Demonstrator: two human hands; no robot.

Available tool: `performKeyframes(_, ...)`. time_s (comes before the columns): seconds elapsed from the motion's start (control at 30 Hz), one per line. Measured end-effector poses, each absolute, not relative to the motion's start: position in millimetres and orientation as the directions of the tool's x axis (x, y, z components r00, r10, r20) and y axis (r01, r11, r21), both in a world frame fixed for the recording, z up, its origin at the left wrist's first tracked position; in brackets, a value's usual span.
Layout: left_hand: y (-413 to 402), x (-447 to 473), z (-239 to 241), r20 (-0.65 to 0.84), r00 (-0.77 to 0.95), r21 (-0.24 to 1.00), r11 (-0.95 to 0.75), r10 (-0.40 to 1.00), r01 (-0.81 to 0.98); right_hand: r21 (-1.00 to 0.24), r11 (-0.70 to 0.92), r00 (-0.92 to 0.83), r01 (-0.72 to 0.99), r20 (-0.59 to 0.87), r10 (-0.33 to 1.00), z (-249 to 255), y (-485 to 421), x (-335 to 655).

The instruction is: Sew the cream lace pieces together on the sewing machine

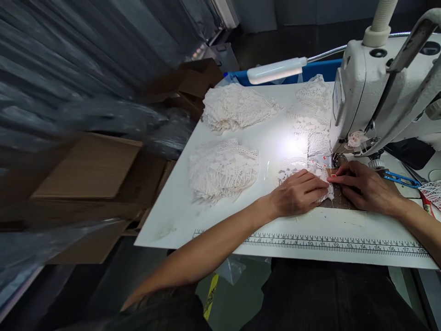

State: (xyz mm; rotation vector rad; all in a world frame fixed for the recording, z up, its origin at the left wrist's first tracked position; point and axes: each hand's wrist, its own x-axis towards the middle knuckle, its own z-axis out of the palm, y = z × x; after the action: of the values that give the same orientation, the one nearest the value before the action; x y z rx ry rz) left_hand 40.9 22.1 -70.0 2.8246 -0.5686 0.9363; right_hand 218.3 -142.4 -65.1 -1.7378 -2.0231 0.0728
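Note:
A white lace piece (288, 166) lies at the needle end of a white sewing machine (356, 92). My left hand (300, 193) is closed over its near edge, fingers together and pressed down on the lace. From the other side my right hand (367, 187) meets it, its fingertips pinched at the lace edge right beside my left fingertips. A tiny red spot shows at the right fingertips; what it is cannot be made out. Under both hands is a brown plate (339, 200). The presser foot (336, 160) stands just beyond the fingers.
Two lace piles (237, 108) (225, 170) lie on the left of the white table (168, 216), more lace (313, 99) behind. Blue thread snips (401, 179) rest at right. A lamp (277, 70) hangs over the table. Cardboard boxes (87, 165) stand left; a printed ruler (310, 243) lines the front edge.

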Motion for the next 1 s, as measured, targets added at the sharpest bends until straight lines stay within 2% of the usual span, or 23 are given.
performKeyframes(0.13, 21, 41, -70, 0.597, 0.734, -0.022, -0.922, -0.323, -0.387, -0.328, 0.186, -0.086, 0.926, 0.297, 0.951, -64, -140, 218)
performKeyframes(0.3, 21, 39, -70, 0.563, 0.757, -0.039, -0.926, -0.33, -0.375, -0.332, 0.211, -0.087, 0.919, 0.351, 0.932, -63, -142, 215)
performKeyframes(0.4, 21, 38, -71, 0.537, 0.776, -0.046, -0.929, -0.332, -0.366, -0.38, 0.2, -0.059, 0.903, 0.352, 0.934, -59, -146, 211)
performKeyframes(0.5, 21, 37, -71, 0.528, 0.784, -0.044, -0.933, -0.326, -0.358, -0.367, 0.242, -0.105, 0.898, 0.356, 0.929, -57, -150, 209)
performKeyframes(0.63, 20, 36, -67, 0.533, 0.792, 0.043, -0.925, -0.297, -0.377, -0.293, 0.271, -0.152, 0.917, 0.371, 0.916, -62, -151, 208)
performKeyframes(0.77, 24, 37, -64, 0.641, 0.742, 0.113, -0.931, -0.198, -0.347, -0.292, 0.244, -0.128, 0.925, 0.366, 0.922, -64, -152, 207)
performKeyframes(0.83, 26, 39, -64, 0.658, 0.737, 0.091, -0.955, -0.156, -0.284, -0.293, 0.254, -0.13, 0.922, 0.382, 0.915, -63, -152, 206)
performKeyframes(1.0, 29, 40, -70, 0.521, 0.832, -0.019, -0.977, -0.19, -0.211, -0.281, 0.282, -0.152, 0.917, 0.406, 0.901, -60, -152, 206)
